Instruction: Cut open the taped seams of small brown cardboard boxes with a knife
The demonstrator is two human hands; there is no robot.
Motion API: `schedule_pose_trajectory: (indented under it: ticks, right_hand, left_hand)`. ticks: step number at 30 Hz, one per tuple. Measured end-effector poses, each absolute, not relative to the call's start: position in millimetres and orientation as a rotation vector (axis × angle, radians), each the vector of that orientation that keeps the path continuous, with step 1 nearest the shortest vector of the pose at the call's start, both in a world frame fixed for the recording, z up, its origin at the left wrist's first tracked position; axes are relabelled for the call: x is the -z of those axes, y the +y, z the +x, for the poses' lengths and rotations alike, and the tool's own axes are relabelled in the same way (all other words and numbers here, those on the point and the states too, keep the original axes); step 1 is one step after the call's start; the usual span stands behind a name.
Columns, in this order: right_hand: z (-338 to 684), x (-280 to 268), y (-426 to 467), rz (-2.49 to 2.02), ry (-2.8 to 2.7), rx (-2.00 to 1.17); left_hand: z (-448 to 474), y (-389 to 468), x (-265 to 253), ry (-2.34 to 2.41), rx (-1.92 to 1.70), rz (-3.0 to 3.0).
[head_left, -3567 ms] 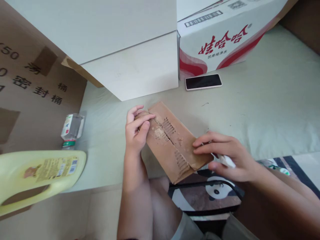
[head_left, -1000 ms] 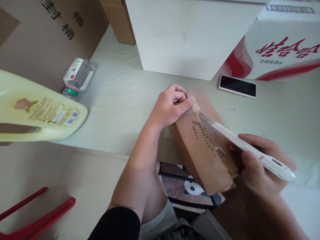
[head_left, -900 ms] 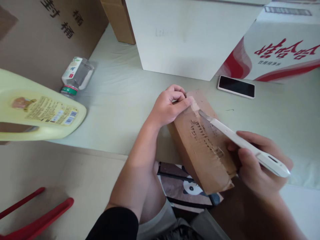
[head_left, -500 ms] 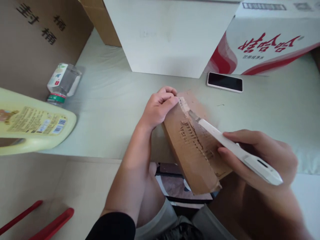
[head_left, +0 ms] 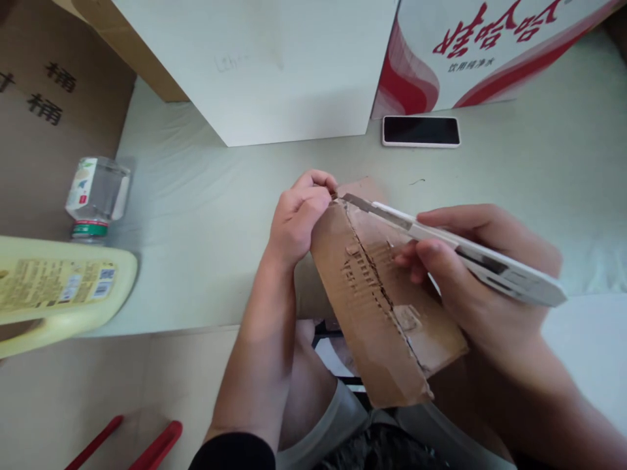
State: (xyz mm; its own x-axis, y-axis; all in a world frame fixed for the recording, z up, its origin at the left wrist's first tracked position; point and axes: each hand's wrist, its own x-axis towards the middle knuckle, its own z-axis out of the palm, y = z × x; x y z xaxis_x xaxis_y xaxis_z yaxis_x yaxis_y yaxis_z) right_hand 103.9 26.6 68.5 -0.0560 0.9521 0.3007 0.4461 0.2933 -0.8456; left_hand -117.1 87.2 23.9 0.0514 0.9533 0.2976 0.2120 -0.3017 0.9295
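A brown cardboard piece (head_left: 357,326), with torn patches and a dark slit along its length, rests at the table's front edge above my lap. My left hand (head_left: 301,212) is closed on its far corner, fingers pinched over the edge. In my right hand (head_left: 480,267) is a white utility knife (head_left: 465,251), its metal blade out. The blade's tip lies at the far end of the slit, close to my left fingertips. Whether it cuts into the cardboard there, I cannot tell.
A phone (head_left: 421,131) lies beyond the cardboard, in front of a red-and-white carton (head_left: 441,72) and a white box (head_left: 294,98). To the left are a clear plastic bottle (head_left: 100,192), a yellow jug (head_left: 88,294) and a large brown carton (head_left: 39,156). Red rods (head_left: 159,444) show at lower left.
The knife has swung flatter, its tip moving up and left to the slit's far end. The cardboard has tilted, showing more of its right-hand face. My view has shifted to the right.
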Motion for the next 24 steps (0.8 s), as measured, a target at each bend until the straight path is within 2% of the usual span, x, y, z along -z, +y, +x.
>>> schedule_pose_trajectory:
  ticks: [15,24]
  right_hand:
    - [99,-59,30,-1.246,-1.684,-0.679]
    - [98,-68,27,-1.120,-1.651,-0.843]
  left_hand:
    - [-112,86,-25,1.229,-1.363,1.560]
    - [-112,84,-20,1.283,-1.402,1.539]
